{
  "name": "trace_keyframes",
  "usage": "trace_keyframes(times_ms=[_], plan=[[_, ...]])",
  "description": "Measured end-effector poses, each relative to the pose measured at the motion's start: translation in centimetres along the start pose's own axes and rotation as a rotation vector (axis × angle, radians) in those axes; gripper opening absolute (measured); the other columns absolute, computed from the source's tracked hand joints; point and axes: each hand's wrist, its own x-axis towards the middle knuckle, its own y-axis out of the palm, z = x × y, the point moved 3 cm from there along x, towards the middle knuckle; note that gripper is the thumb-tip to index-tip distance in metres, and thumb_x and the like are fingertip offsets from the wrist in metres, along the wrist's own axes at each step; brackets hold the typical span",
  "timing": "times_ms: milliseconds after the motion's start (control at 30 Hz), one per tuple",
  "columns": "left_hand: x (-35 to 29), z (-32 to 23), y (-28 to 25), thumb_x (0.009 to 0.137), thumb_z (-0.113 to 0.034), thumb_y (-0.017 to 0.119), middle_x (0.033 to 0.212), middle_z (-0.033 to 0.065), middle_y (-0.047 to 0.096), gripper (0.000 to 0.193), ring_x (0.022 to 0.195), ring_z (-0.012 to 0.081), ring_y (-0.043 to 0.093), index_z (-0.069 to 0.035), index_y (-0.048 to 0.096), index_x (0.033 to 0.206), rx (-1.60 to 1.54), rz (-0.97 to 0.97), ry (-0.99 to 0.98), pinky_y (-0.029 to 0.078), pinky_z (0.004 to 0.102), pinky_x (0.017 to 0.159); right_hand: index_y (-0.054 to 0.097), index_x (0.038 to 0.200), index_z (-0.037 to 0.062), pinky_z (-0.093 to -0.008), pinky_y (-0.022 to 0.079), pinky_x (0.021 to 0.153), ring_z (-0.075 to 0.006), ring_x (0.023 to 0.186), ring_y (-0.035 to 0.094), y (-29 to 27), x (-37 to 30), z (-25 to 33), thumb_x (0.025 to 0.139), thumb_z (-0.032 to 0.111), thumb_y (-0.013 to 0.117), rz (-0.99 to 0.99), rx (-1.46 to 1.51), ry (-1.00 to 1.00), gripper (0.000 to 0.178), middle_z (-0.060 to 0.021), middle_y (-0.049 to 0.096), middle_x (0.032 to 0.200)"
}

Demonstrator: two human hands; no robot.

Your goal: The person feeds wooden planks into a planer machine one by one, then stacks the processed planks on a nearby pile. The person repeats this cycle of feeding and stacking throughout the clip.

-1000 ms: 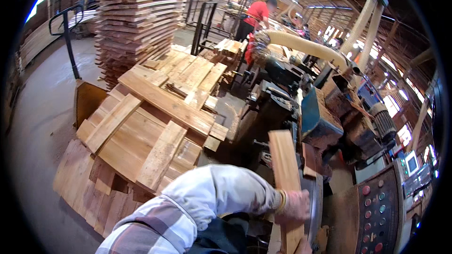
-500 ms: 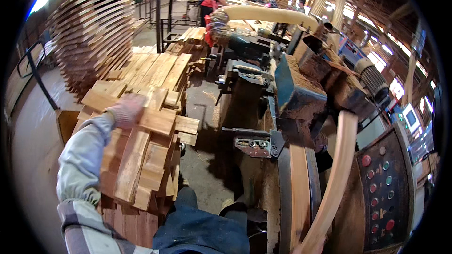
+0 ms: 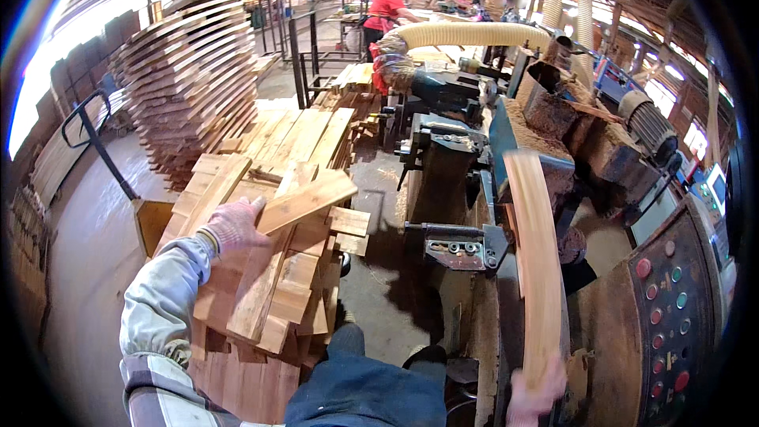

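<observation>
My left hand (image 3: pixel 236 226), in a pale knitted glove, grips the near end of a short wooden board (image 3: pixel 310 201). That board slants up to the right across a stack of loose boards (image 3: pixel 261 277). At the lower right my right hand (image 3: pixel 538 392) is closed round the near end of a long wooden plank (image 3: pixel 536 245). The plank's far end points at the sawdust-covered housing of a woodworking machine (image 3: pixel 531 130). Another wooden strip (image 3: pixel 514 249) shows partly behind the plank, along the machine's bed.
A tall layered pile of boards (image 3: pixel 194 83) stands at the back left beside a pallet-jack handle (image 3: pixel 99 142). A control panel (image 3: pixel 668 316) with red and green buttons is at the right. A ribbed hose (image 3: pixel 474 34) arches over the machine. Beyond works a person in red (image 3: pixel 386 6).
The long plank in my right hand has swung left, over the machine's bed. My left hand's board has turned, its far end now pointing up to the right. The view has shifted.
</observation>
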Motion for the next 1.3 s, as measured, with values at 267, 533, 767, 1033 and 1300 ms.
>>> trace_keyframes(times_ms=[267, 533, 767, 1033, 1300], plan=[[-1.9, -2.3, 8.1, 0.081, -0.067, 0.081, 0.15, 0.0272, 0.06, 0.126, 0.139, 0.0412, 0.061, -0.003, 0.025, 0.173, -0.089, -0.124, -0.262, 0.05, 0.0519, 0.116, 0.066, 0.146, 0.0014, -0.0662, 0.052, 0.101, -0.054, 0.118, 0.065, -13.8, -14.8, -1.9, 0.092, 0.042, 0.079, 0.185, -0.353, -0.125, 0.069, -0.0297, 0.069, 0.135], [-3.3, -1.7, 6.1, 0.072, -0.049, 0.095, 0.142, 0.0301, 0.065, 0.131, 0.132, 0.0423, 0.066, 0.0, 0.025, 0.172, -0.615, -0.045, -0.247, 0.056, 0.0469, 0.11, 0.06, 0.153, -0.0014, -0.0543, 0.054, 0.108, -0.0523, 0.124, 0.065, -5.5, -0.2, 1.5, 0.097, 0.028, 0.077, 0.165, -0.25, -0.464, 0.066, -0.0309, 0.066, 0.143], [-5.6, -15.1, 6.0, 0.087, -0.022, 0.091, 0.115, 0.0094, 0.067, 0.096, 0.094, 0.0165, 0.066, 0.001, 0.036, 0.161, -2.012, 0.059, 0.26, 0.059, 0.0305, 0.081, 0.056, 0.158, -0.0002, -0.045, 0.04, 0.125, -0.0374, 0.147, 0.053, 5.6, 10.1, 5.9, 0.095, 0.026, 0.077, 0.215, -0.055, -0.28, 0.071, -0.0214, 0.058, 0.158], [-10.6, -37.6, 2.5, 0.104, -0.039, 0.073, 0.107, 0.0034, 0.072, 0.046, 0.095, 0.0165, 0.069, -0.01, 0.065, 0.14, -2.58, 0.015, 0.209, 0.06, 0.0358, 0.086, 0.018, 0.177, 0.0041, -0.0377, 0.049, 0.115, -0.0281, 0.137, 0.06, -7.3, 4.0, 19.5, 0.087, 0.022, 0.084, 0.998, 0.9, 0.349, 0.112, -0.019, 0.055, 0.158], [-16.3, -47.2, 7.3, 0.107, -0.056, 0.067, 0.157, 0.0193, 0.059, 0.08, 0.145, 0.0293, 0.055, -0.001, 0.049, 0.162, -2.188, 0.639, 0.385, 0.042, 0.0442, 0.125, 0.053, 0.158, -0.0027, -0.0504, 0.052, 0.112, -0.0487, 0.13, 0.063, -15.0, -2.3, 9.8, 0.089, 0.026, 0.083, 0.494, 0.469, 0.11, 0.08, -0.0308, 0.063, 0.148]])
